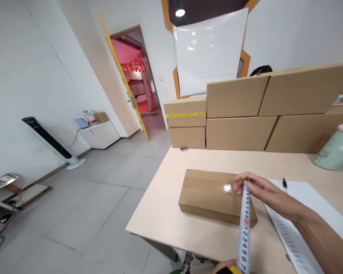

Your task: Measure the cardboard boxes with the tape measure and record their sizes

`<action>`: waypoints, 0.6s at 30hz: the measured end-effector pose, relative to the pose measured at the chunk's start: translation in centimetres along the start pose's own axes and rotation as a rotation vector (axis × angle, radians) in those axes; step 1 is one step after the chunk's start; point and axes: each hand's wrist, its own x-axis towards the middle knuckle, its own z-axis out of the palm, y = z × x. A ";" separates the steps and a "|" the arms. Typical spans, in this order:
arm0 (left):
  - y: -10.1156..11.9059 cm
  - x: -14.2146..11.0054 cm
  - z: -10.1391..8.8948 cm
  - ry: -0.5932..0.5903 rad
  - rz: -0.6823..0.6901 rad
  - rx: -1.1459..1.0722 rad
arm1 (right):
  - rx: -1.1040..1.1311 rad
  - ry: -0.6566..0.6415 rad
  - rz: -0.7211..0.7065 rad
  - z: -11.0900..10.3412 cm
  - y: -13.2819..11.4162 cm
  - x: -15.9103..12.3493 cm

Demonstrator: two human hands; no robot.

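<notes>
Left hand (226, 263): mostly cut off at the view's bottom edge, nearer than the flat carton (208, 194), closed around the yellow-and-black tape case (231, 270).
Tape blade (245, 232): drawn out, numbers showing, running from the case up to the flat carton's right end.
Right hand (253, 186): above the flat carton's right end, fingers pinching the tip of the blade.
Flat carton: lying on the pale table (157, 205), a shiny patch on its top.
White paper (317, 205): right of the flat carton, a black pen (284, 183) at its far edge.
Green tumbler (335, 148): beyond the flat carton, far to its right, pink-rimmed and tilted in view.
Stacked cartons (237, 99): behind the flat carton, two rows high, dark hair (261, 70) showing over them.
Open door (125, 80): beyond the flat carton, to its left.
</notes>
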 end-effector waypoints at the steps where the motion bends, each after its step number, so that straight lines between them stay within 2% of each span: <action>1: -0.4 0.9 -0.1 -0.005 -0.006 0.012 | -0.040 -0.071 0.031 0.3 0.2 0.6; 3: -1.1 2.4 -0.3 -0.011 -0.006 0.057 | -0.133 -0.168 0.068 0.7 0.6 1.6; 5: -1.3 3.1 -0.3 -0.012 0.013 0.108 | -0.243 -0.187 0.049 1.0 1.0 2.5; 8: -0.2 2.4 0.6 -0.006 0.090 0.118 | -0.321 -0.121 -0.043 1.3 1.4 4.1; 12: 2.8 0.6 3.6 -0.036 0.162 0.099 | -0.266 -0.066 -0.121 1.2 2.3 6.9; 15: 4.3 1.0 5.3 0.017 0.153 0.142 | -0.227 -0.020 -0.078 0.8 3.3 9.5; 18: 4.6 2.6 5.5 0.122 0.157 0.129 | -0.183 0.016 -0.005 0.3 4.7 11.5</action>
